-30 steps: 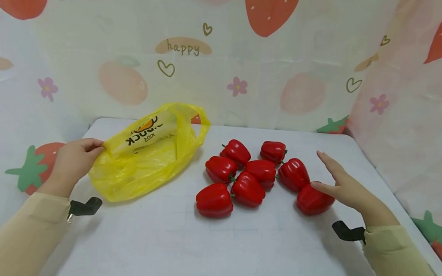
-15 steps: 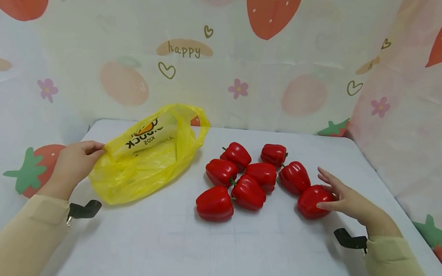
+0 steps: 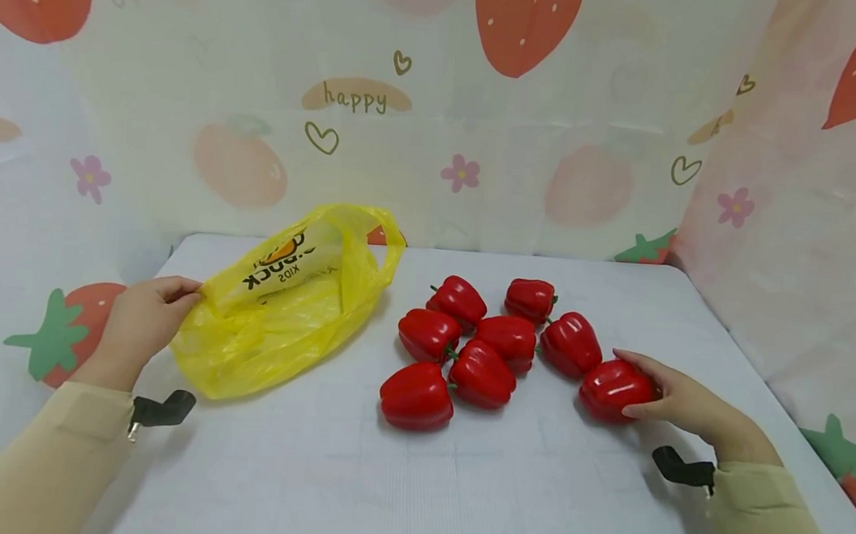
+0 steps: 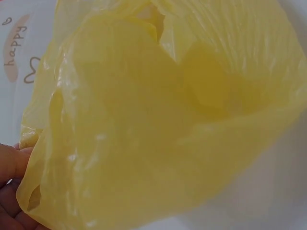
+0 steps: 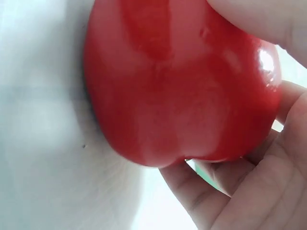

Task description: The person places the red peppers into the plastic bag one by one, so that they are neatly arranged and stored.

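A yellow plastic bag (image 3: 282, 324) with dark printing lies on the left of the white table, its mouth spread. My left hand (image 3: 146, 318) pinches the bag's near-left edge between thumb and fingers; the left wrist view shows the yellow film (image 4: 134, 120) filling most of the picture. At the right, my right hand (image 3: 687, 402) grips a red bell pepper (image 3: 612, 392), thumb on the near side and fingers round the far side. In the right wrist view that bell pepper (image 5: 182, 86) sits against the table with fingers (image 5: 192, 191) curled beneath its lower edge.
Several more red bell peppers (image 3: 481, 373) lie grouped mid-table, one (image 3: 570, 344) just left of the gripped one. A printed cloth (image 3: 420, 123) hangs behind and along both sides of the white table (image 3: 418, 490).
My right hand has come down onto the rightmost bell pepper and closed round it. The left hand keeps its pinch on the bag, which has barely moved.
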Tool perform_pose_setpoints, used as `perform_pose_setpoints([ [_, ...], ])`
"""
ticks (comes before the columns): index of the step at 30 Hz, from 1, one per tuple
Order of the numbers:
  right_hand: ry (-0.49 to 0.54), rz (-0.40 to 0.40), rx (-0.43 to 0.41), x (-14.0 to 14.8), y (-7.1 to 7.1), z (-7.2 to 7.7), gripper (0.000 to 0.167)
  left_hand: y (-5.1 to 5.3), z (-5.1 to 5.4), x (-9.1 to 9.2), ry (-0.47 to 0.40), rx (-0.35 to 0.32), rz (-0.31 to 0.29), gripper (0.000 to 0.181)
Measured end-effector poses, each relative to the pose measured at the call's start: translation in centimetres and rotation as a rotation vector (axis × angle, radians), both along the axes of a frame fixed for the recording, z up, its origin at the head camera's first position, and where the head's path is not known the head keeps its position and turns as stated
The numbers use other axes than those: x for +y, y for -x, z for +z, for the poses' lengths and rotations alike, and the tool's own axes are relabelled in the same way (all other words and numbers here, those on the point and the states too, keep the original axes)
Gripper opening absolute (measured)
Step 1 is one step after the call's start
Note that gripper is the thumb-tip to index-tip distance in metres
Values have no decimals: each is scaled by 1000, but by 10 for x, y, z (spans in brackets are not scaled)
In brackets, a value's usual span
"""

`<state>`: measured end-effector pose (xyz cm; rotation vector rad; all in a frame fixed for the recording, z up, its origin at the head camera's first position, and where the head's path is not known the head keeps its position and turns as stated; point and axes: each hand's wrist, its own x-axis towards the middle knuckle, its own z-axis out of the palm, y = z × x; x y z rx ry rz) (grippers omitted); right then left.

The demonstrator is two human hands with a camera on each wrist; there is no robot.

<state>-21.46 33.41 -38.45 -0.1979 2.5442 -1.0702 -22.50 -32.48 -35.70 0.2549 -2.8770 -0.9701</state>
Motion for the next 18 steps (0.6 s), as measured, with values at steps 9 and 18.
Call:
perform_pose_setpoints([
  [9, 8, 7, 17, 1, -1, -4, 90, 2, -2, 0, 33, 14, -13, 39],
  [18, 26, 1, 34, 4, 1, -15, 89, 2, -4, -1, 35, 21, -11, 38],
])
